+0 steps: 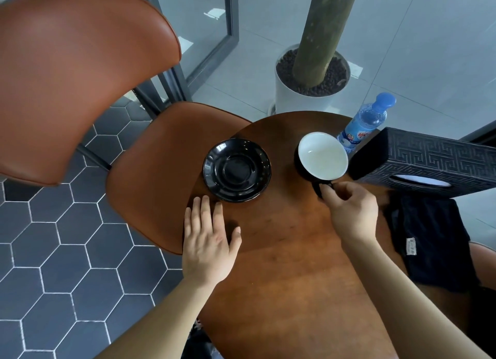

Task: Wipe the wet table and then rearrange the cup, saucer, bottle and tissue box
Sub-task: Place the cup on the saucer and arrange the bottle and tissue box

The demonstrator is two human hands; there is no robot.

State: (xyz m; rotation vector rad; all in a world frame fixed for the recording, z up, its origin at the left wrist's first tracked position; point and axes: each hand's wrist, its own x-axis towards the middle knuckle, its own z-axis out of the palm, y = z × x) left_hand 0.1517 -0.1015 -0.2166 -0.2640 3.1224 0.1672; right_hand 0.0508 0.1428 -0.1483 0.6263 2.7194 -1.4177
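Note:
A black saucer [237, 170] lies empty on the round brown table [281, 264], near its left edge. Right of it stands a black cup [322, 156] with a white inside, and my right hand [350, 211] pinches its handle. My left hand [208, 238] rests flat and open on the table just in front of the saucer, fingertips close to its rim. A water bottle [365, 122] with a blue cap stands behind the cup. The dark patterned tissue box [426, 160] sits at the right edge. A dark cloth [432, 240] lies in front of the box.
A brown leather chair [80, 77] stands to the left, its seat tucked against the table. A white planter [303, 93] with a tree trunk stands on the floor behind the table. Hexagon floor tiles lie at the lower left.

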